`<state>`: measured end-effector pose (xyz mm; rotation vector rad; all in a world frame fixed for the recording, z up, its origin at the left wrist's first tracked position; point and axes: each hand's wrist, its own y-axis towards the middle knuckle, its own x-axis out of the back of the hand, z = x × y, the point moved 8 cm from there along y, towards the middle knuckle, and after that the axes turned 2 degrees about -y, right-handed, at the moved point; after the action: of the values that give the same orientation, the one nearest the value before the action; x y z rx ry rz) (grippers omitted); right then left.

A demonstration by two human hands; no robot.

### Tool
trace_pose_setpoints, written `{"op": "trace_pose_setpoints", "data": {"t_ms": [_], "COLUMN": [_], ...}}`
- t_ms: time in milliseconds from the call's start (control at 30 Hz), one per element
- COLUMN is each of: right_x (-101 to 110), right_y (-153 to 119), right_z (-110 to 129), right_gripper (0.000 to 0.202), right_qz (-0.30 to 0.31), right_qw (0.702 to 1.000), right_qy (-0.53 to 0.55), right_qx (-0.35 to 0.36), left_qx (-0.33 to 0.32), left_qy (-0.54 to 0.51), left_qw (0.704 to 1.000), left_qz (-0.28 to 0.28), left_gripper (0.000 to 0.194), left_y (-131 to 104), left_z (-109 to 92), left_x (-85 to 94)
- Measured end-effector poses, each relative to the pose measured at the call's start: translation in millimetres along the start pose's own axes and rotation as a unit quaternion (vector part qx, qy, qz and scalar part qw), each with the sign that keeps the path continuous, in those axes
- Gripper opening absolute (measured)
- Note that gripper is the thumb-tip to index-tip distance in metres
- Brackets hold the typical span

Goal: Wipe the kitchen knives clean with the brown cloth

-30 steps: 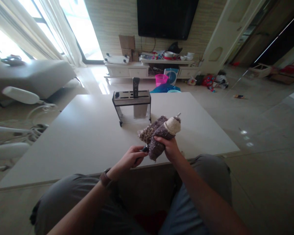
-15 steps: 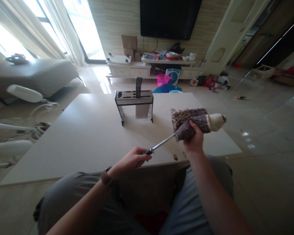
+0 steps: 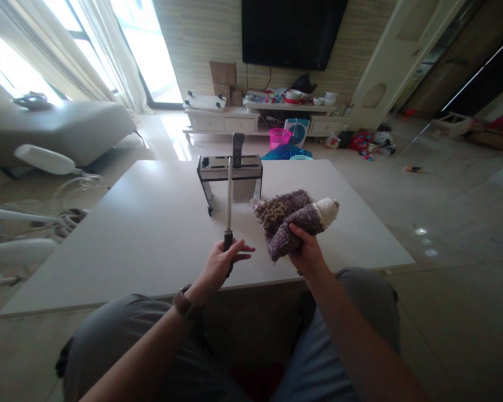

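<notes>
Over the table (image 3: 151, 234), black-handled rod (image 3: 229, 198), fuzzy cloth (image 3: 295, 226)

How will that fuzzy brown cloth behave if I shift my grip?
The fuzzy brown cloth looks soft and floppy, given its loose folds. It's probably light for its bulk: only the right hand holds it. Its shaggy surface suggests it won't slip easily.

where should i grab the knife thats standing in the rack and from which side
Probably by its upright black handle, from above: it rises clear of the rack, while the broad blade hangs below. Coming from the right looks easier, since the rod in the left hand appears just left of the handle.
</notes>
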<state>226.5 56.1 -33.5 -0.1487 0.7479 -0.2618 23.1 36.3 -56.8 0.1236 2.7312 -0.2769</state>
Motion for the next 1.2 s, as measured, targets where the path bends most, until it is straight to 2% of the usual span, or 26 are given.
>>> {"op": "trace_pose_setpoints", "data": {"t_ms": [200, 333, 533, 633, 733, 767, 833, 900, 933, 1000, 1067, 1133, 1200], "right_x": [-11.0, -14.6, -24.8, -19.1, 0.4, 5.5, -2.3, -33.4, -52.1, -86.9, -113.7, -128.8, -135.0], "right_y": [-14.1, -20.2, -23.5, -14.1, -3.7, -5.4, -20.5, -43.9, -56.6, -78.2, -91.8, -97.5, -95.8], "right_z": [-33.4, -51.6, -59.1, -52.2, -18.6, -1.3, 32.5, 48.0, 47.2, 31.0, 1.7, -23.0, -39.2], "right_gripper": [0.03, 0.03, 0.041, 0.055, 0.066, 0.064, 0.05, 0.018, 0.006, 0.004, 0.007, 0.021, 0.026], "right_qz": [0.071, 0.099, 0.097, 0.074, -0.008, -0.046, -0.077, -0.018, 0.039, 0.138, 0.218, 0.232, 0.207], "right_qw": [0.995, 0.988, 0.989, 0.993, 0.983, 0.963, 0.885, 0.793, 0.762, 0.711, 0.678, 0.648, 0.614], "right_qy": [-0.02, -0.04, -0.056, -0.081, -0.158, -0.205, -0.33, -0.439, -0.466, -0.527, -0.584, -0.631, -0.675], "right_qx": [-0.062, -0.113, -0.093, -0.05, 0.099, 0.171, 0.319, 0.422, 0.448, 0.444, 0.39, 0.357, 0.352], "left_qx": [0.002, -0.014, -0.064, -0.098, -0.126, -0.133, -0.141, -0.148, -0.152, -0.161, -0.169, -0.176, -0.189], "left_qy": [-0.078, -0.049, -0.063, -0.069, -0.037, -0.019, 0.027, 0.074, 0.095, 0.123, 0.128, 0.127, 0.132], "left_qw": [0.997, 0.997, 0.991, 0.985, 0.981, 0.979, 0.974, 0.969, 0.967, 0.965, 0.967, 0.968, 0.965], "left_qz": [-0.009, -0.051, -0.098, -0.124, -0.146, -0.155, -0.174, -0.182, -0.18, -0.164, -0.143, -0.126, -0.125], "left_gripper": [0.054, 0.052, 0.044, 0.04, 0.035, 0.032, 0.028, 0.028, 0.028, 0.027, 0.029, 0.033, 0.035], "left_y": [0.7, -1.9, -2.9, -1.2, -2.1, -3.4, -7.2, -11.4, -13.2, -16.4, -18.7, -20.6, -22.8], "left_z": [7.8, 7.9, -0.9, -6.6, -14.1, -17.0, -22.6, -28.1, -30.5, -33.9, -34.7, -34.2, -34.7], "left_x": [1.7, 11.1, 20.8, 28.9, 35.7, 37.2, 38.0, 34.8, 32.0, 25.9, 21.1, 18.9, 19.6]}}
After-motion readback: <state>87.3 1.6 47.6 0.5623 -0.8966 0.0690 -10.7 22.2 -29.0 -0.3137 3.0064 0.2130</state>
